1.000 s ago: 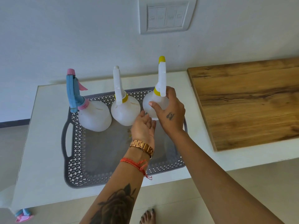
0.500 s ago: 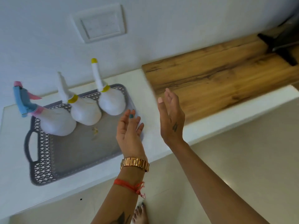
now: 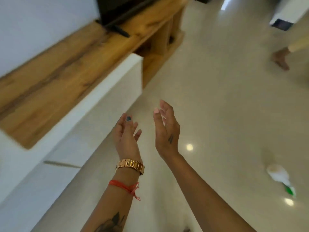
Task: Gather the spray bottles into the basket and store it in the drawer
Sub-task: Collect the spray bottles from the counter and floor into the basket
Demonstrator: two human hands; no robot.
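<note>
Holding: nothing in either hand; both raised over the floor, palms facing each other
Left hand (image 3: 127, 136): fingers loose and spread, released; gold watch (image 3: 130, 165) and red thread (image 3: 124, 186) on the wrist
Right hand (image 3: 167, 131): fingers straight and relaxed, released; small tattoo on its back
Spray bottle (image 3: 280, 177): white with green head, blurred; lies on its side on the pale floor (image 3: 217, 97), well apart from both hands, lower right of the right fingers
Counter (image 3: 93, 104): white, left of the hands; wooden top (image 3: 58, 76) along the wall
Far right: a bare foot (image 3: 280, 60), blurred
</note>
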